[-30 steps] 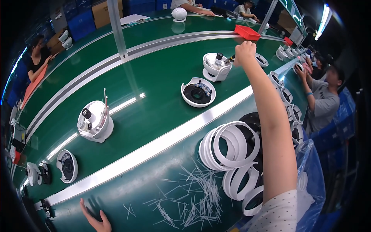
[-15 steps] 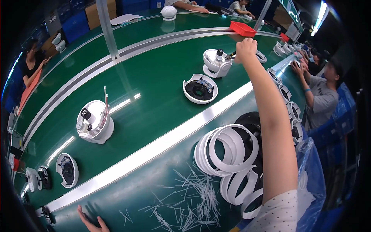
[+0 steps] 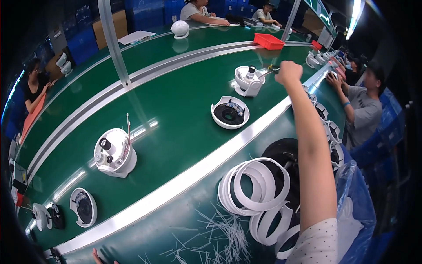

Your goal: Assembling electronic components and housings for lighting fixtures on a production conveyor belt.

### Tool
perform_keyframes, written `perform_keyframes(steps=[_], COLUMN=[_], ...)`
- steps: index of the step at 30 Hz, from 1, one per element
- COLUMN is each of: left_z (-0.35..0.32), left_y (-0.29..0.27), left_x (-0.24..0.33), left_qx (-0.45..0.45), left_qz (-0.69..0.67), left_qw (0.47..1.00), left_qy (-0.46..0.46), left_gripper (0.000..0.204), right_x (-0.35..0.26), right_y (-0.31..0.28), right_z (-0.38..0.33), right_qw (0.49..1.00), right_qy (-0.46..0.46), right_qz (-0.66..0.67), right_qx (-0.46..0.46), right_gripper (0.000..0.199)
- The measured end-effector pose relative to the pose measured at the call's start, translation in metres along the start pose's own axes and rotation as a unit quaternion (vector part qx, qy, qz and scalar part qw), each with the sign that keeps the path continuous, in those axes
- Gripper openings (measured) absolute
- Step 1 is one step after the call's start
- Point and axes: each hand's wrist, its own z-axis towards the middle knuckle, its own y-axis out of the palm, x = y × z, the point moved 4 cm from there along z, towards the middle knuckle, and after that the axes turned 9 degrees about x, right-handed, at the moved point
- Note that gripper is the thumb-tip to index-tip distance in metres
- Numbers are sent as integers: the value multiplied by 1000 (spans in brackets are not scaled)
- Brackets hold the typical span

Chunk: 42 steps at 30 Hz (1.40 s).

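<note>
At the far right of the green belt, my right hand (image 3: 289, 73) is closed around a thin, dark and yellowish piece. This piece (image 3: 273, 68) reaches toward a white round camera housing (image 3: 249, 81) with a black lens barrel; whether it touches is unclear. Just nearer lies a white shell (image 3: 230, 113) with a black disc and circuit board inside. Only fingertips of my left hand (image 3: 96, 256) show at the lower edge, spread apart with nothing between them. Farther left stand another open housing (image 3: 116, 152) with upright wires and a second shell (image 3: 83, 207).
White rings (image 3: 259, 185) are stacked below my right forearm, beside thin white strips (image 3: 224, 240) on the near bench. A blue plastic bag (image 3: 358, 193) sits at right. A red tray (image 3: 269, 42) is beyond the belt. Co-workers sit at right (image 3: 367, 105), left and far side.
My right hand has drawn back a little from the housing, exposing more of the thin piece. My left hand has slipped mostly out of view. Belt items have shifted right against the far post.
</note>
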Motion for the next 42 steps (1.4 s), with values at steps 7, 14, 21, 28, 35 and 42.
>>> perform_keyframes(steps=[7, 14, 21, 28, 35, 42], left_z=[9, -2, -2, -4, 1, 4], left_y=[1, 3, -2, -5, -13, -22], left_x=[7, -14, -18, -21, -37, -58], left_qx=[-18, -4, 0, -20, -24, -31], left_qz=[-27, -44, -42, -28, -56, -79], left_qw=[999, 998, 997, 998, 997, 996], left_qy=[1, 49, 58, 59, 46, 29], left_gripper=[63, 64, 67, 71, 73, 76], right_x=[63, -23, -96, -180, -210, -186], right_y=[23, -177, -261, -219, -237, -275], right_z=[-12, -126, -196, -139, -145, -144], right_qw=[739, 754, 682, 879, 902, 893], right_qy=[319, -371, -569, -428, -410, -447], right_qz=[581, 439, 343, 199, 134, 12], right_qx=[116, 319, 305, 65, 23, -53], right_gripper=[48, 41, 40, 53, 53, 51])
